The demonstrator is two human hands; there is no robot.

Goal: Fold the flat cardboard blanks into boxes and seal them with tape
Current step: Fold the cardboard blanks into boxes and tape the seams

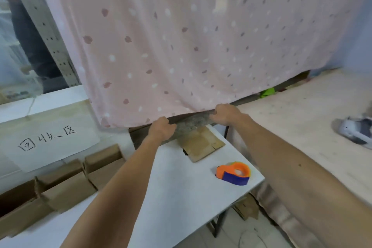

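Boxes: we've got brown cardboard boxes [66, 185] packed side by side along the table's left edge, below a paper sign [50, 139] with handwriting. We can't tell what is inside them.
Blank: one flat cardboard blank [203, 145] lies on the far part of the table, just in front of the hands.
Tape: the orange and blue tape dispenser [234, 173] sits near the table's right edge, apart from the blank and untouched.
Table: a white table [181, 203], its right edge beside a pale wooden surface [302, 119] that carries a blurred grey and white object [354, 131].
Room: a pink dotted curtain [181, 36] fills the back, its hem down at the table's far edge. A perforated metal upright [50, 36] stands at the left.
Left hand: our left hand [161, 129] is curled tight on the left end of a grey sheet [191, 124] right under the curtain hem.
Right hand: our right hand [223, 115] grips the sheet's other end, fingers folded over its top edge.
Sheet: too blurred for us to tell what it is.
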